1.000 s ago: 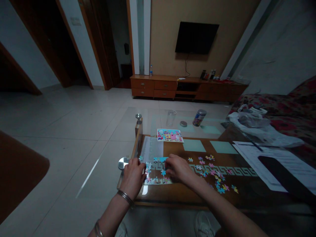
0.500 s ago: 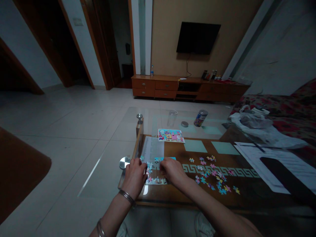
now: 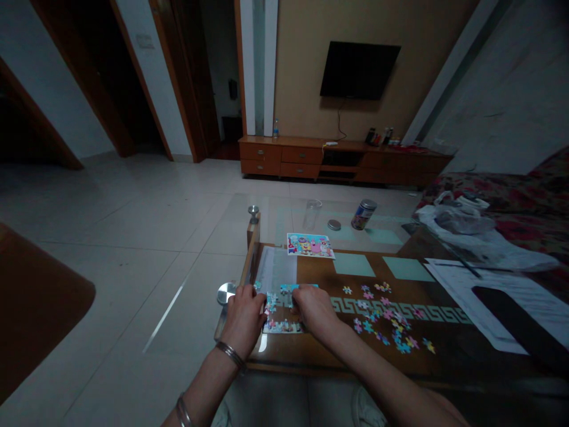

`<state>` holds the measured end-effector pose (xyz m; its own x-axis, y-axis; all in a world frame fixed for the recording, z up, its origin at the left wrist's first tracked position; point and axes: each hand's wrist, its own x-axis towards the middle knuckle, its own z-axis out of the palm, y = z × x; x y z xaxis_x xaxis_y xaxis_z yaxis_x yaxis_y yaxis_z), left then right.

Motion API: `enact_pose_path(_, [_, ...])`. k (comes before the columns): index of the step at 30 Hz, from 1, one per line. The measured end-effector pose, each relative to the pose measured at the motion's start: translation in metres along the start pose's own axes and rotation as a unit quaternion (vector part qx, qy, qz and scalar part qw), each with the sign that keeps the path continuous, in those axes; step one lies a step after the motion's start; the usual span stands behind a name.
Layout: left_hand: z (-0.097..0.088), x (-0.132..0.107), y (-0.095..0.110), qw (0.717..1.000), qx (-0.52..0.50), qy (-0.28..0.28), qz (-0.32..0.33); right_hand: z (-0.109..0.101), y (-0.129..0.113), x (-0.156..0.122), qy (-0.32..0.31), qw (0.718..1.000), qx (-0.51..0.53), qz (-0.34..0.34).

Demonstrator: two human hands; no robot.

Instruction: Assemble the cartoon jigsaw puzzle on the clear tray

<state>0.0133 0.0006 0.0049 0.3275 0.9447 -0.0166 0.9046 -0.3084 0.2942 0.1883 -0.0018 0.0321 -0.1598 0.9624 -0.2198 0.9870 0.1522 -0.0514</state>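
Note:
A partly joined jigsaw puzzle lies on the glass table, with its lower strip, left side and part of its blue top edge showing. My left hand, a metal bangle at its wrist, is closed with bent fingers against the puzzle's left edge. Over its right part, my right hand is closed in a pinch pointing down; its fingertips hide whatever is between them. Many loose jigsaw pieces are scattered to the right. Behind the puzzle lies a colourful cartoon picture card.
On the far part of the glass table stand a clear cup, a round metal lid and a printed can. Papers, a dark elongated object and plastic bags are at the right. A metal table fitting sits beside my left hand.
The whole view has shifted very slightly. Both hands keep nearly the same place at the puzzle, and the loose pieces look unmoved.

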Motion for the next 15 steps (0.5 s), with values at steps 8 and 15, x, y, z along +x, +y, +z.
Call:
enact_pose_path(8, [0.006,0.017,-0.016,0.998,-0.003,0.053,-0.043,0.013,0.009,0.003,0.039,0.993,0.076,-0.087])
enact_pose_path(15, [0.014,0.048,-0.029,0.999,-0.032,0.029,-0.025,0.011,0.019,0.007,0.059,0.987,0.140,-0.054])
